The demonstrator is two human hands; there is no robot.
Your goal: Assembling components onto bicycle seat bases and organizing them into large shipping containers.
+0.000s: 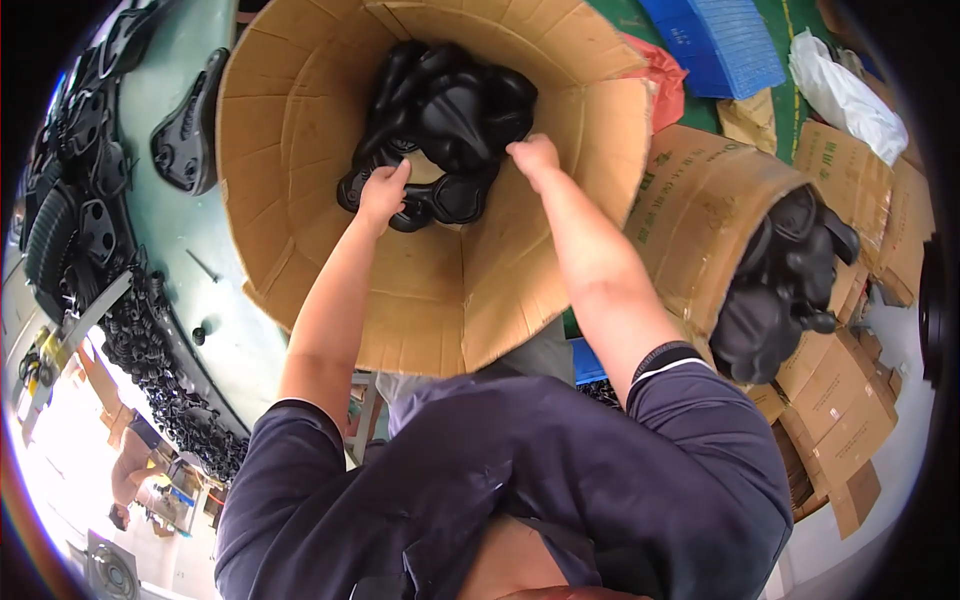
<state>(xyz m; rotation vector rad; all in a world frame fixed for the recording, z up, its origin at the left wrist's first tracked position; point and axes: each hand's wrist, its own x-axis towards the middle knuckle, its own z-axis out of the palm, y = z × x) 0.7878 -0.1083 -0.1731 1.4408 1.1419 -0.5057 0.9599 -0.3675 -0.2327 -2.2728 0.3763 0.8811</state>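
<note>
Both my arms reach down into a large open cardboard carton [270, 150]. Several glossy black bicycle saddles [450, 120] lie heaped at its bottom. At the near left of the heap, my left hand [382, 196] is closed on the edge of a saddle, its thumb uppermost. My right hand [533, 160] has its fingers pinched at the heap's right edge, against a black saddle. The fingertips of both hands are partly hidden, and the saddles overlap, so I cannot tell whether both hands hold the same one.
To the left, a green-topped table [190, 260] carries a black saddle base [186, 130] and piles of small black parts [150, 340]. A tilted second carton [690, 220] with more black saddles [775, 290] stands at right. Beyond are blue sheeting [715, 45], a white bag [845, 95] and stacked boxes [835, 390].
</note>
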